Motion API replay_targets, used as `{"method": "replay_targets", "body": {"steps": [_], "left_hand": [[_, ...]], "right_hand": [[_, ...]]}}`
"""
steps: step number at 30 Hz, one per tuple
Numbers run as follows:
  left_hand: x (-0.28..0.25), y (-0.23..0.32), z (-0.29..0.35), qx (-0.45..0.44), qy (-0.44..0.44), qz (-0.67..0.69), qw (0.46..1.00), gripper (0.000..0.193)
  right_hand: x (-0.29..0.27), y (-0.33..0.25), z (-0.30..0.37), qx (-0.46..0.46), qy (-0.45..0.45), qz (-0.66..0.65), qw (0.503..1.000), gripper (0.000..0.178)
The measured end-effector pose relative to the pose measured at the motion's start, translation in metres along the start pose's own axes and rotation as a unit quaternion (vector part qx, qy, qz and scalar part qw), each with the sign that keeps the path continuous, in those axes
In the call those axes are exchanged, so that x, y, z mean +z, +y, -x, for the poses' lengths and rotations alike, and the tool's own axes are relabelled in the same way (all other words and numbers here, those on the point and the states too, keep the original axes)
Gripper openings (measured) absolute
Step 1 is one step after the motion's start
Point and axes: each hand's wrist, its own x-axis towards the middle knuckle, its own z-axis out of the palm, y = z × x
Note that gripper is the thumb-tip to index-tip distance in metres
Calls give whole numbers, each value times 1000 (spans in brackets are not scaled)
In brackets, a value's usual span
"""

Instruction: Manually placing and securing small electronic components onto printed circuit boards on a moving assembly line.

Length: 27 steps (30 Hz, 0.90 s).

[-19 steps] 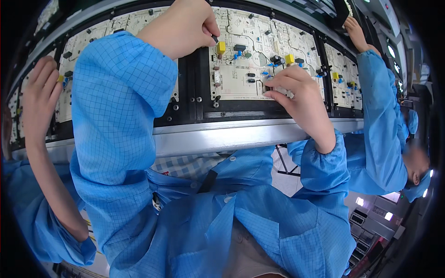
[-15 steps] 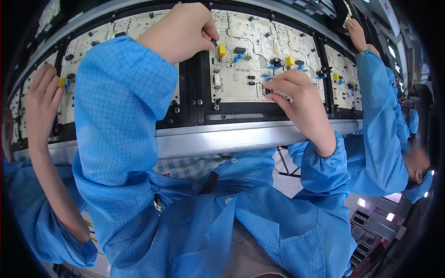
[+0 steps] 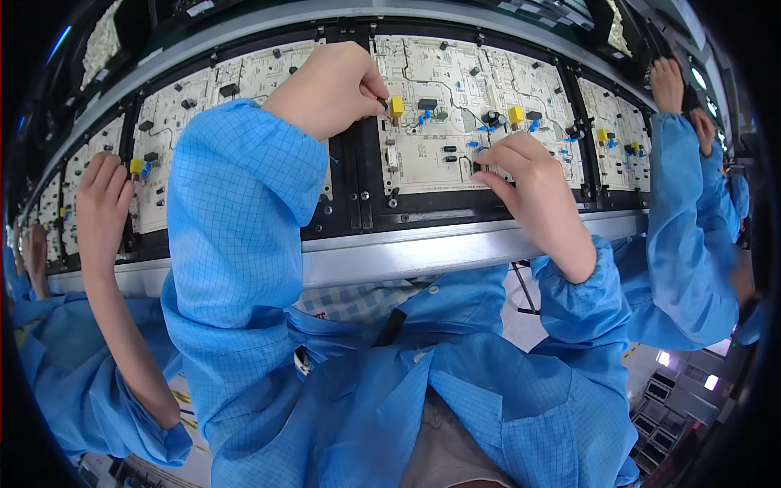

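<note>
A pale circuit board (image 3: 419,171) with many small parts lies in a black frame before me. My left hand (image 3: 329,89) reaches to the board's left edge. Its thumb and index finger pinch a small black component (image 3: 383,104), just left of a yellow block-shaped component (image 3: 397,106). Over the lower middle of the board, my right hand (image 3: 533,175) is closed, its thumb and fingertips around another small black component (image 3: 477,167). Two black cylindrical components (image 3: 450,154) stand left of that hand. Whether either pinched part is seated in the board, I cannot tell.
A metal rail (image 3: 407,259) runs along the near side of the frame. More boards sit left and right, including one with a yellow part (image 3: 602,135). A co-worker's hand (image 3: 106,203) is over the left board; another co-worker's hand (image 3: 667,85) is raised at the far right.
The whole view has shifted, so the boards appear slightly lower and further right. Both my hands keep their pinches at about the same spots on the board. The right-hand co-worker's arm has shifted.
</note>
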Motion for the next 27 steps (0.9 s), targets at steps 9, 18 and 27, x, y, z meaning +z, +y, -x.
{"method": "replay_targets", "body": {"steps": [9,18,27], "left_hand": [[2,-1,1,-27,16,1,1000,17],[5,8,1,-33,14,-1,999,17],[6,11,2,-42,24,-52,997,13]], "right_hand": [[-52,24,-170,-68,135,138,979,15],[18,143,-294,-103,164,209,959,14],[20,124,-290,-87,209,197,954,10]]}}
